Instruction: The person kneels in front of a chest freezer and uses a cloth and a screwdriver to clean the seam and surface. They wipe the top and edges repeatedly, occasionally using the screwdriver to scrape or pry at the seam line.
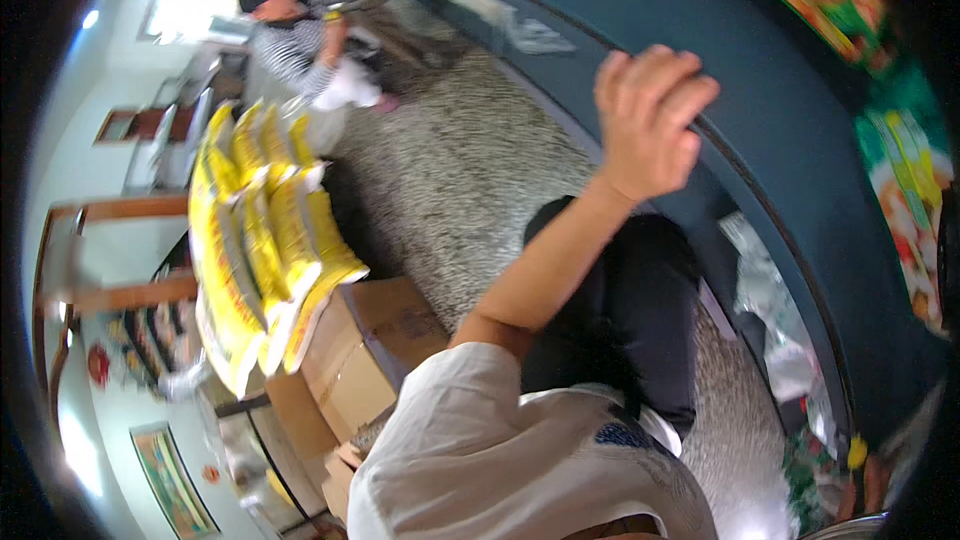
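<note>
My left hand [651, 124] is at the dark blue edge of a long chest or counter [750, 112], back of the hand up, fingers slightly bent and a little apart. It holds nothing that shows; whether it presses on the edge cannot be told. Blurred skin-toned, finger-like shapes at the lower right rim may be part of my right hand, but what they do is unclear. A yellow object [857, 451] is beside them. Crumpled clear plastic [757, 277] lies along the lower side of the chest. Printed food pictures [900, 202] cover part of its top.
Stacked yellow sacks [225, 262] and open cardboard boxes [341, 367] stand at my left on the speckled floor [457, 165]. Another person [300, 52] in a striped top sits further off, beyond the sacks. Green packaging [810, 465] is at the lower right.
</note>
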